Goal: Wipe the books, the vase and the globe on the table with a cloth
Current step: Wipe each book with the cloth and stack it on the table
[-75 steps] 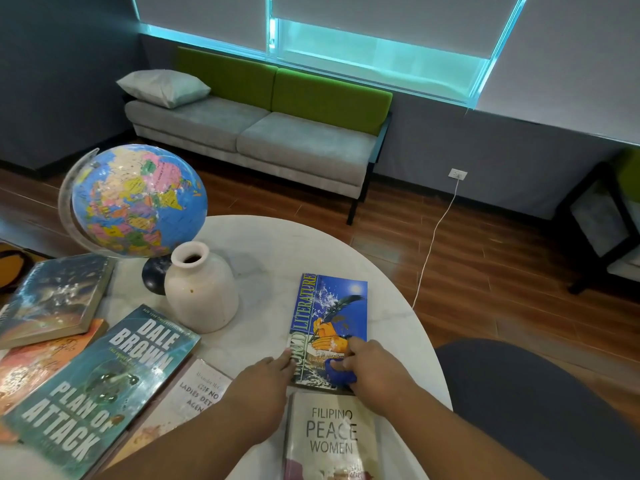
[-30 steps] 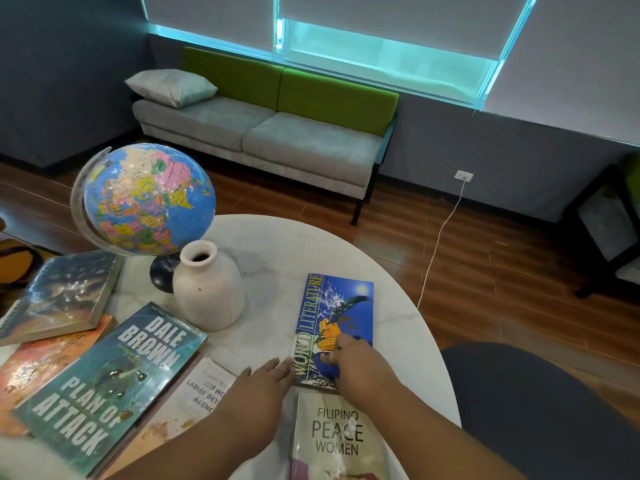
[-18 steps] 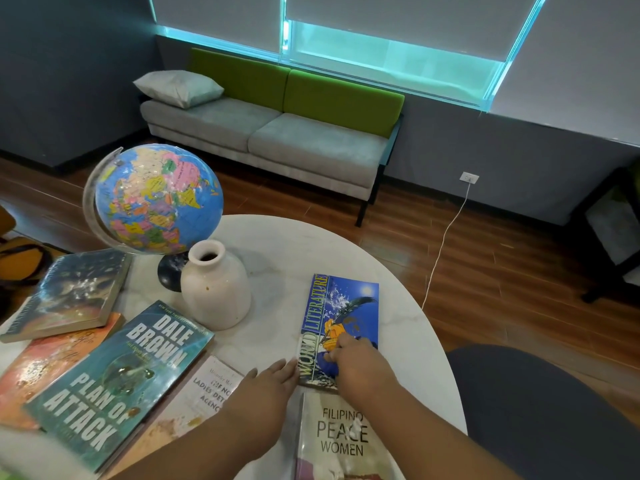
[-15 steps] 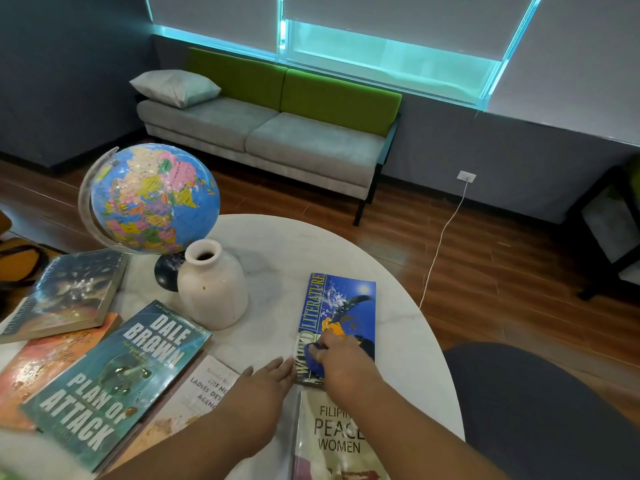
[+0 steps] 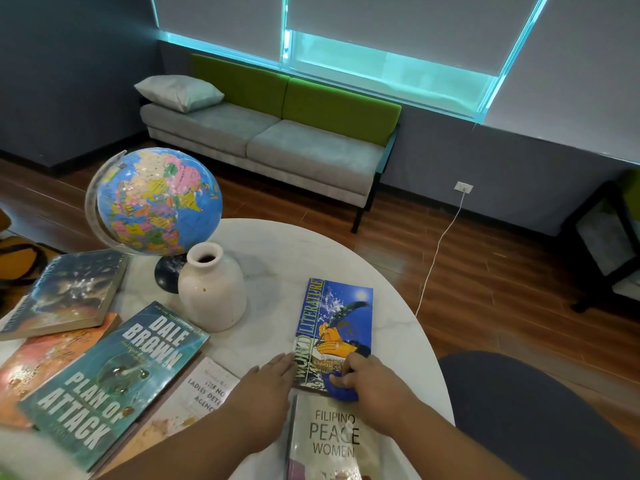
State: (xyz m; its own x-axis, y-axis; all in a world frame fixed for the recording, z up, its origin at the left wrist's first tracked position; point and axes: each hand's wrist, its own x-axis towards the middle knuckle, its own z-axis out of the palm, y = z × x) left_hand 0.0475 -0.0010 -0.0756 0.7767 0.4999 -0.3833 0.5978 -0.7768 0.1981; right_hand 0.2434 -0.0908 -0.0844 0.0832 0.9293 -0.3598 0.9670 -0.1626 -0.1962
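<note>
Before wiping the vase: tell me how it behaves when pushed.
The white vase looks ceramic, so probably heavy for its size and breakable if knocked. Its wide base suggests it resists tipping, though it may slide on the smooth table. The globe stands close behind; a push could bump it.

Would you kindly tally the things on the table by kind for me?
Books: 6
Vase: 1
Globe: 1
Cloth: 1
Total: 9
</note>
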